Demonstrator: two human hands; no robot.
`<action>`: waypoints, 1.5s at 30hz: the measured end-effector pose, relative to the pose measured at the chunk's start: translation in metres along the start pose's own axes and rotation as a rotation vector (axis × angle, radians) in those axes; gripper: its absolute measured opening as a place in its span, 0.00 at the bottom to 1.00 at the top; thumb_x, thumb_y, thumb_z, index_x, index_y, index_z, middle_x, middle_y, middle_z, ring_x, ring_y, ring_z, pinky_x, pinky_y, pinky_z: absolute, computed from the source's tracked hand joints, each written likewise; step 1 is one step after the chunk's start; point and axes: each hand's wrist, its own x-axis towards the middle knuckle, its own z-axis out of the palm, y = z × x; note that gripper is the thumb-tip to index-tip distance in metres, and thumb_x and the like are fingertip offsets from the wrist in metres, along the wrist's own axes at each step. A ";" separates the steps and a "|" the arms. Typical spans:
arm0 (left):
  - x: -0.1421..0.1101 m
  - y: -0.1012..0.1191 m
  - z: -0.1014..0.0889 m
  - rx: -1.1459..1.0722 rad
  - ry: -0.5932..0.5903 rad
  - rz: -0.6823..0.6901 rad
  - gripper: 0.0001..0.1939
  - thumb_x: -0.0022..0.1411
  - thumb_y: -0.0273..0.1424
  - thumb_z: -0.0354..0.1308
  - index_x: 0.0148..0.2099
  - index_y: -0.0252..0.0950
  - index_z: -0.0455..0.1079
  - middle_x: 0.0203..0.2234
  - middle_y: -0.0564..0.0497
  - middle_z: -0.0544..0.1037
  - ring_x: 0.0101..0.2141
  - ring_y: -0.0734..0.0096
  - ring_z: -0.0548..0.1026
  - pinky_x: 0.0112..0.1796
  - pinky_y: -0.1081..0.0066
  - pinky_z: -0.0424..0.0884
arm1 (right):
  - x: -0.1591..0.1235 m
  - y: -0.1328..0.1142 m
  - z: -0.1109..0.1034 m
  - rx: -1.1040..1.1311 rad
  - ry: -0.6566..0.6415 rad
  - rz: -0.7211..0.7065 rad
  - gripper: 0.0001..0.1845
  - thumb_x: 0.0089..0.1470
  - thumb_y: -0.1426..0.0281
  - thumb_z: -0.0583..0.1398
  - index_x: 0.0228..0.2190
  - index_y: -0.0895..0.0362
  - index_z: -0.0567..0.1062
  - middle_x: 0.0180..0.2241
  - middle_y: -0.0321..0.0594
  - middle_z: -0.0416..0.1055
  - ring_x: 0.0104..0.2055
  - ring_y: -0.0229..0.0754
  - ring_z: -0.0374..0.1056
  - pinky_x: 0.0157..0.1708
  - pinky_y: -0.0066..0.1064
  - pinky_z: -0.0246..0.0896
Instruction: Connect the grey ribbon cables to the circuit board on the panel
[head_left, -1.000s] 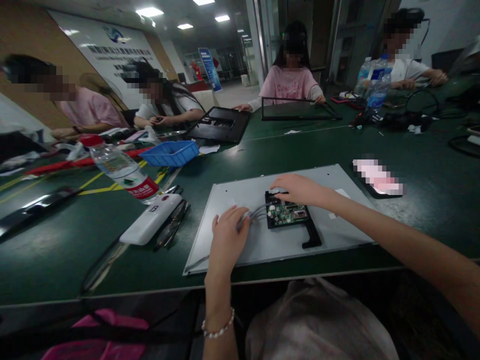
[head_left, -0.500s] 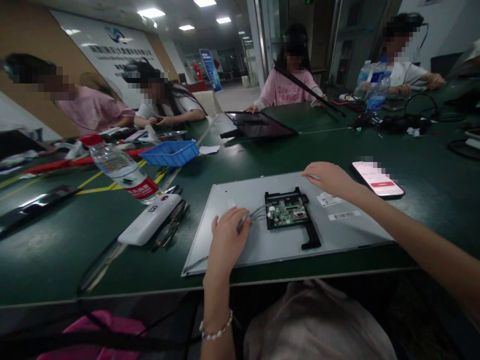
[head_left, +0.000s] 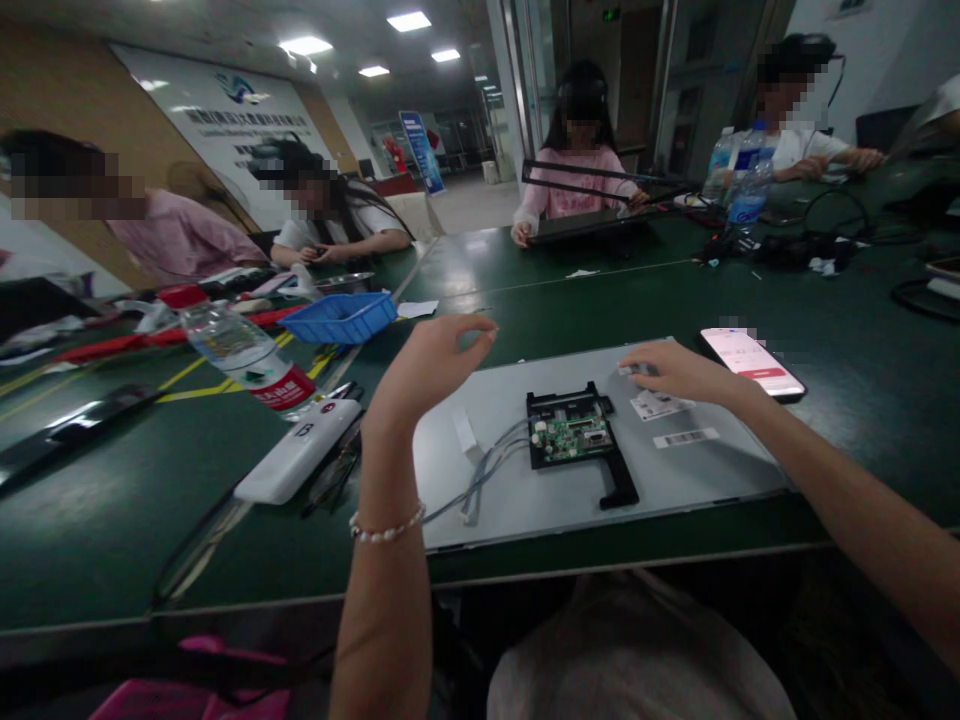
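Grey panel (head_left: 675, 478) lay flat on the table (head_left: 480, 275); long axis ran left to right before the worker, right end angled slightly away. On its middle sat a black bracket (head_left: 619, 488) with a green circuit board (head_left: 571, 438); the bracket's single leg pointed toward the panel's near edge, foot turned left. Grey cables (head_left: 495, 462) ran leftward from the board across the panel, loose end near the panel's near edge. Left hand (head_left: 474, 343): over the panel's far-left corner, thumb and fingers curved, narrow gap, nothing seen between. Right hand (head_left: 627, 364): by the panel's far edge, right of centre, fingers bunched; whether gripping anything, could not tell. Phone (head_left: 754, 365): just beyond the panel's far-right side.
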 end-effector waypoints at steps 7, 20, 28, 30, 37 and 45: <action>0.010 -0.016 0.056 -0.184 -0.269 0.125 0.22 0.63 0.38 0.48 0.57 0.38 0.64 0.55 0.48 0.70 0.54 0.67 0.68 0.55 0.67 0.61 | 0.002 0.005 0.007 -0.042 0.031 0.012 0.19 0.54 0.62 0.58 0.47 0.53 0.75 0.47 0.44 0.72 0.49 0.50 0.67 0.50 0.45 0.61; -0.015 -0.018 0.073 -0.518 -0.500 0.145 0.22 0.60 0.37 0.54 0.56 0.40 0.65 0.54 0.48 0.71 0.54 0.69 0.69 0.54 0.67 0.62 | 0.002 0.004 0.009 -0.078 0.072 -0.027 0.14 0.57 0.66 0.55 0.40 0.51 0.79 0.43 0.43 0.75 0.46 0.50 0.69 0.46 0.45 0.63; -0.012 -0.027 0.091 -0.525 -0.363 0.060 0.14 0.60 0.33 0.53 0.45 0.36 0.74 0.40 0.48 0.79 0.40 0.69 0.75 0.42 0.69 0.69 | -0.001 0.002 0.010 -0.150 0.118 -0.012 0.16 0.55 0.60 0.57 0.40 0.54 0.78 0.42 0.44 0.75 0.45 0.50 0.70 0.43 0.41 0.64; -0.011 -0.028 0.093 -0.506 -0.359 0.071 0.11 0.59 0.31 0.54 0.42 0.36 0.75 0.37 0.50 0.79 0.38 0.70 0.75 0.41 0.69 0.69 | 0.000 0.001 0.012 -0.203 0.124 -0.004 0.16 0.55 0.60 0.58 0.41 0.55 0.78 0.42 0.44 0.75 0.44 0.50 0.70 0.43 0.40 0.64; -0.008 -0.035 0.098 -0.526 -0.356 0.067 0.10 0.58 0.30 0.56 0.40 0.36 0.76 0.34 0.51 0.80 0.35 0.72 0.76 0.38 0.72 0.69 | 0.004 -0.006 0.018 -0.325 0.147 0.006 0.14 0.59 0.68 0.53 0.38 0.57 0.78 0.41 0.44 0.75 0.42 0.46 0.70 0.40 0.36 0.63; -0.009 -0.037 0.099 -0.601 -0.391 0.061 0.11 0.58 0.30 0.56 0.41 0.35 0.76 0.35 0.51 0.80 0.35 0.72 0.76 0.39 0.72 0.70 | 0.004 -0.002 0.018 -0.233 0.157 0.038 0.13 0.58 0.69 0.54 0.39 0.57 0.78 0.41 0.43 0.76 0.43 0.46 0.71 0.42 0.37 0.63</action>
